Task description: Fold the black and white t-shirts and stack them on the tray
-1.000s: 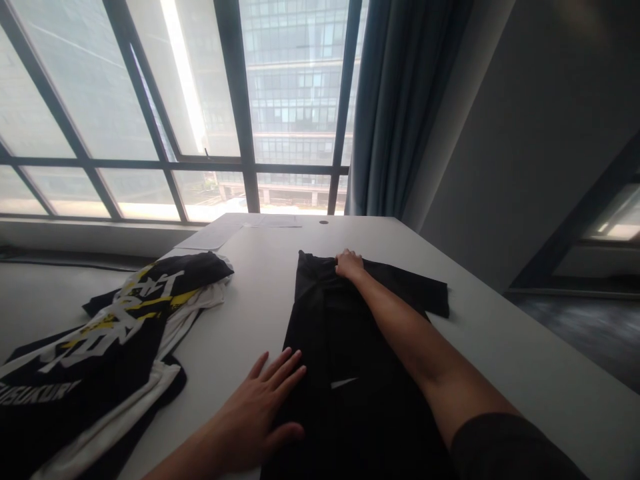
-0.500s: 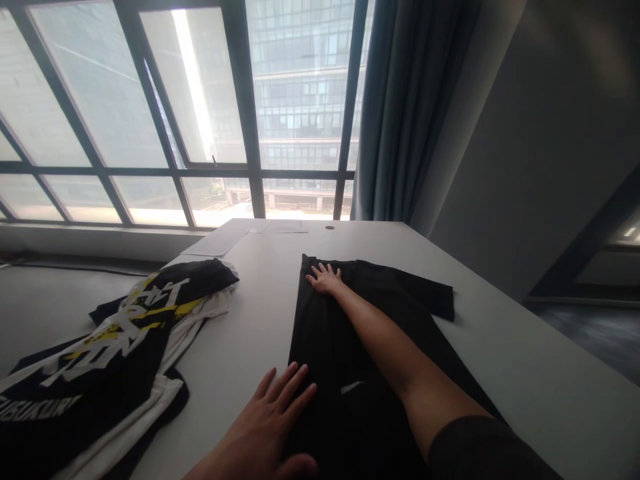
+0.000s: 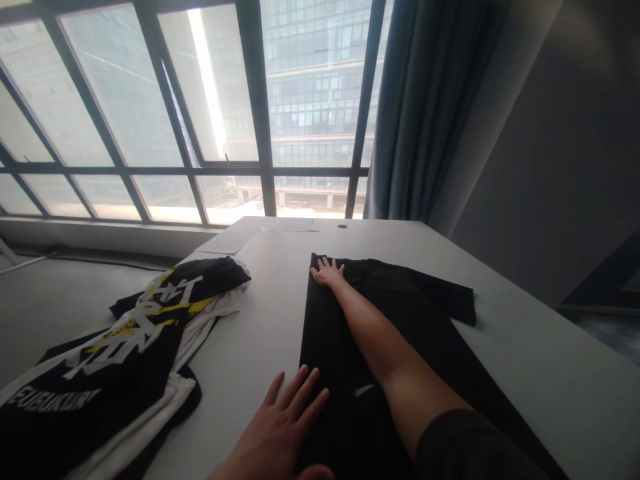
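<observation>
Shirt (image 3: 395, 320) lies under both flat, open hands, left (image 3: 285, 433) and right (image 3: 327, 272), gripping nothing; fabric could bunch if palms drag.

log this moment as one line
left hand: flat on near edge of black shirt | right hand: flat on its far corner | printed shirts: piled left on table

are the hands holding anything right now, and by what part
Nothing is gripped. The right hand lies flat, fingers spread, on the far left corner of the black garment; the left hand presses flat on its near left edge.
</observation>
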